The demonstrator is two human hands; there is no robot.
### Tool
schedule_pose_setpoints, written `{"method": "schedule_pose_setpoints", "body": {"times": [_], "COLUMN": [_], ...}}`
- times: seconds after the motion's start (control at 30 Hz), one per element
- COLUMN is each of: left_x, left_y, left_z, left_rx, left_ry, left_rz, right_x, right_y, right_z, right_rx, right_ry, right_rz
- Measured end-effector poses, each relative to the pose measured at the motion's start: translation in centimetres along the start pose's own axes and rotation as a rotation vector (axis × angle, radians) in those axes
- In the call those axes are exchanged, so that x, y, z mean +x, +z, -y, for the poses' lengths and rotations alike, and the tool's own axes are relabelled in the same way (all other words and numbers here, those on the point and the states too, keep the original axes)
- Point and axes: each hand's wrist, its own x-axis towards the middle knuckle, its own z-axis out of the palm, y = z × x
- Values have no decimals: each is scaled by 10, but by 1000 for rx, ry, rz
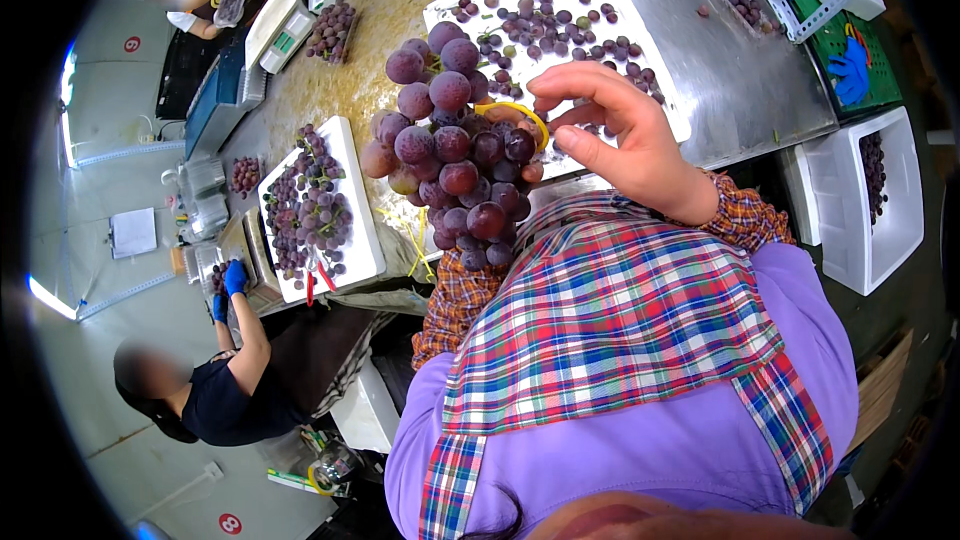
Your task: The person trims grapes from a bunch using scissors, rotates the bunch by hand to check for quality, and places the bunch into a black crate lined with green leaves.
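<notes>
A large bunch of purple grapes (458, 155) hangs in front of me, high over the worktable. My left hand (530, 127) is closed round its back and mostly hidden by the fruit; only some fingertips show at the right side. A yellow loop (543, 126) sticks out beside those fingertips; what it belongs to is hidden. Just right of the bunch is my right hand (635, 135), bare, thumb and forefinger curved and apart, with nothing seen between them. Beyond it lies a white board (655, 40) strewn with loose grapes (545, 25).
Another white board (362, 240) holds bunches and red-handled scissors (322, 278). A co-worker in blue gloves (235, 278) works at left; another person is at top left near a scale (278, 25). A white crate (900, 210) stands right, below a blue glove (850, 70).
</notes>
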Motion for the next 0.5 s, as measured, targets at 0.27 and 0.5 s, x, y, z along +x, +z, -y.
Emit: {"method": "schedule_pose_setpoints", "body": {"times": [0.27,0.5], "left_x": [12,6], "left_y": [14,16], "left_z": [7,8], "left_rx": [75,75], "left_ry": [52,31], "left_rz": [163,120], "right_x": [-4,-4], "right_y": [2,2], "right_z": [-8,-11], "right_rx": [-10,-4], "right_ry": [26,23], "right_rz": [14,20]}}
